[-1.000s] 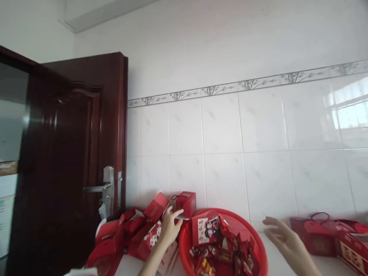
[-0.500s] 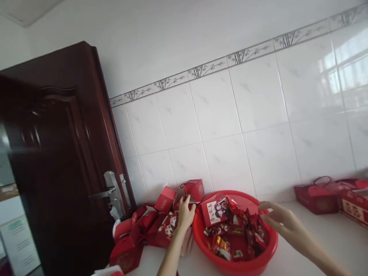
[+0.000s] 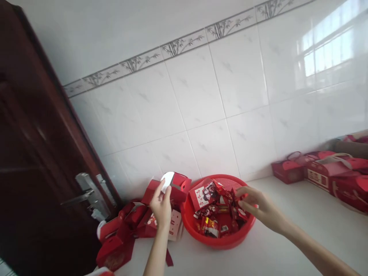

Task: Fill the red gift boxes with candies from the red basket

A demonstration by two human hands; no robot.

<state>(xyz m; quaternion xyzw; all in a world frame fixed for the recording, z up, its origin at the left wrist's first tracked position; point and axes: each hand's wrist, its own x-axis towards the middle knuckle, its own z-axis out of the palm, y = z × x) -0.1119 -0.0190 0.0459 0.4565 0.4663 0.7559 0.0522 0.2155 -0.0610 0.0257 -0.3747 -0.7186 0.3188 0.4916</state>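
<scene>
Red box [image 3: 177, 193], left of the basket [image 3: 221, 244], looks light and creasable, best held by its walls; my left fingers [image 3: 167, 194] pinch its white flap [image 3: 168, 180], my right fingers [image 3: 246, 191] half-curl at candies [image 3: 211, 226], grip unclear.

You have two hands in view: one left hand [image 3: 161, 205] and one right hand [image 3: 254, 200]. Between them you have one red basket [image 3: 214, 243], and in it one picture-printed box [image 3: 204, 194]. The wrapped candies [image 3: 225, 209] there overlap too much for you to count exactly, though you can make out more than five; one gold-and-red packet [image 3: 210, 227] stands out among them. On your left you can count at least four red boxes [image 3: 116, 249]; on your right, at least three gift boxes [image 3: 289, 171]. You also have one red strip [image 3: 169, 258], one door [image 3: 37, 153] and one door handle [image 3: 79, 197].
</scene>
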